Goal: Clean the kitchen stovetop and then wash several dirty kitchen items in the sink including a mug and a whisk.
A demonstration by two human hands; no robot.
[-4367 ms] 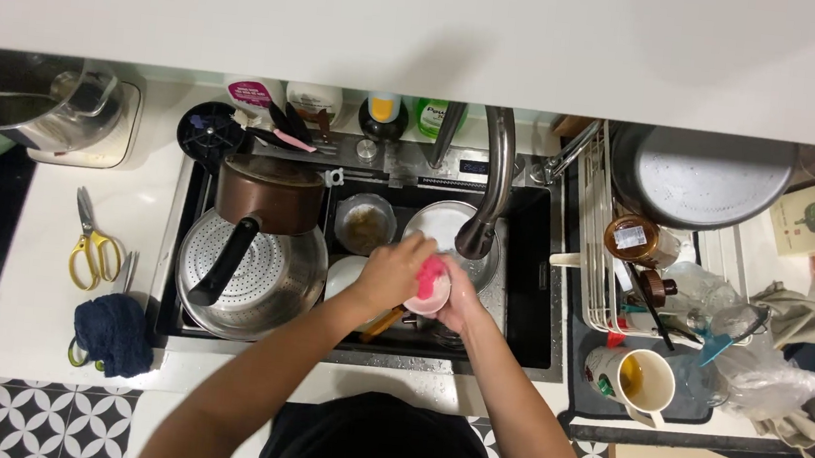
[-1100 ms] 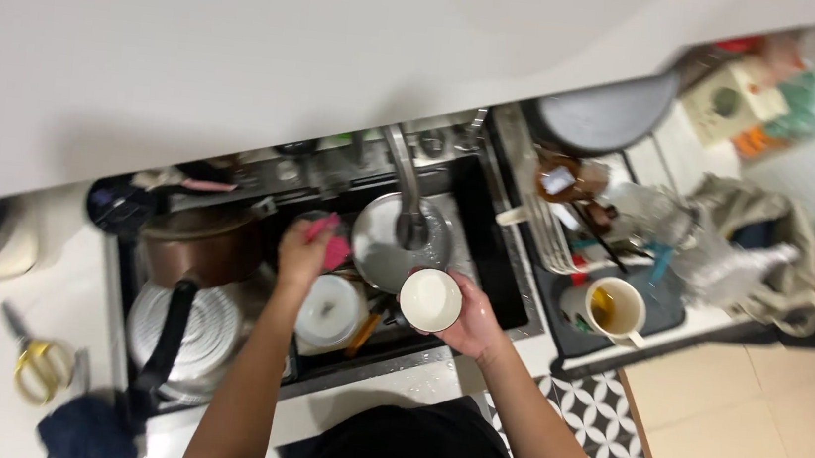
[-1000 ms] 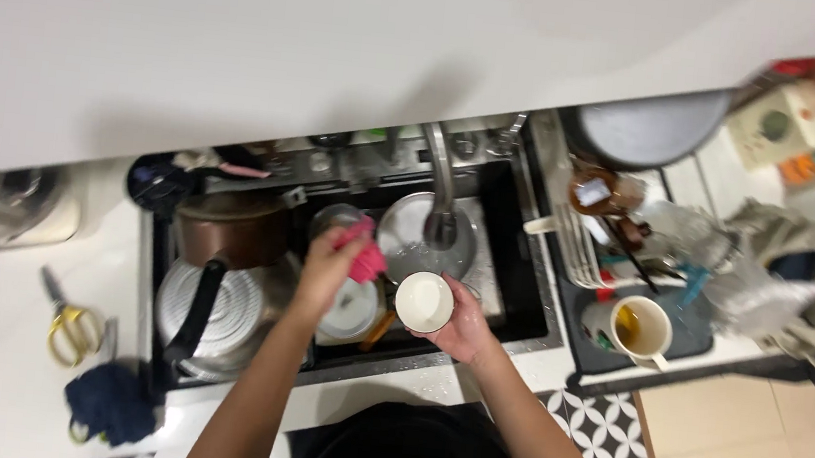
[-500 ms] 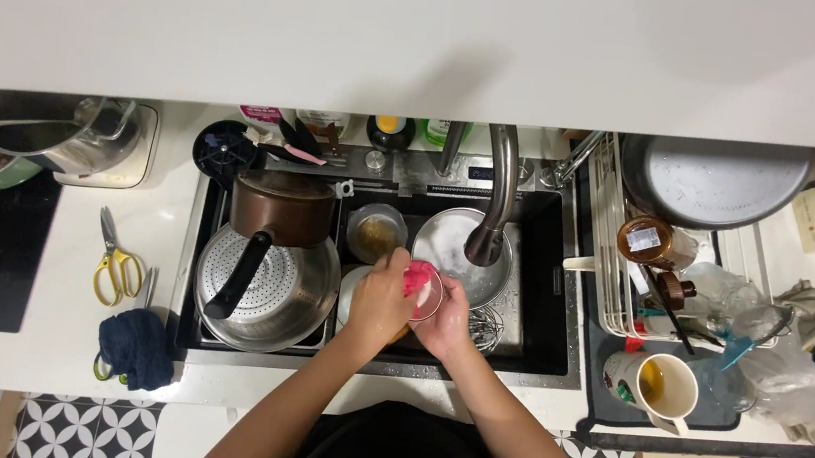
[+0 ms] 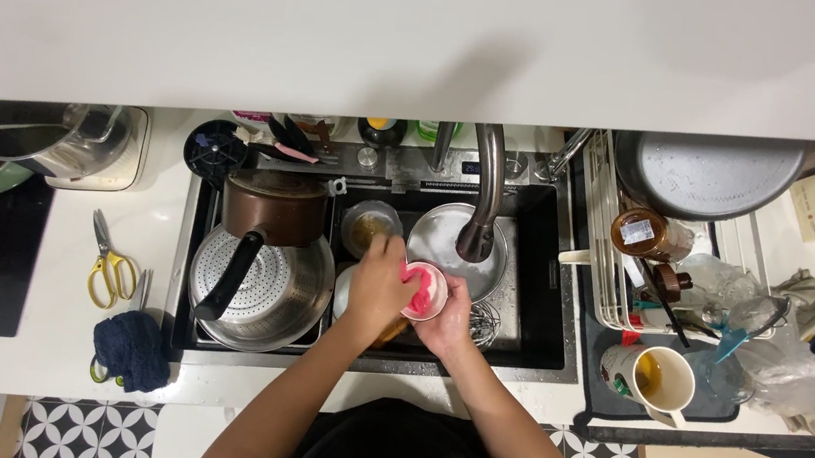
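Over the black sink point(image 5: 553, 273), my right hand point(image 5: 446, 320) grips a small white cup point(image 5: 432, 301) from below. My left hand point(image 5: 377, 286) presses a pink sponge point(image 5: 414, 281) into the cup's mouth. Both hands meet just left of the curved grey faucet point(image 5: 484, 192). Beneath the faucet a round metal plate point(image 5: 446, 238) lies in the sink, with a small metal bowl point(image 5: 368, 227) beside it and a wire whisk point(image 5: 485, 321) near my right hand.
A steel colander with a black-handled pan point(image 5: 258, 279) and a brown pot point(image 5: 273, 208) fill the sink's left side. Yellow scissors point(image 5: 110, 265) and a dark blue cloth point(image 5: 132, 352) lie on the left counter. At right stand a drying rack point(image 5: 617, 229), a jar point(image 5: 641, 232) and a mug point(image 5: 657, 383).
The view swung away and came back level over the sink. My left hand brought the pink sponge back onto the cup, which my right hand kept holding throughout.
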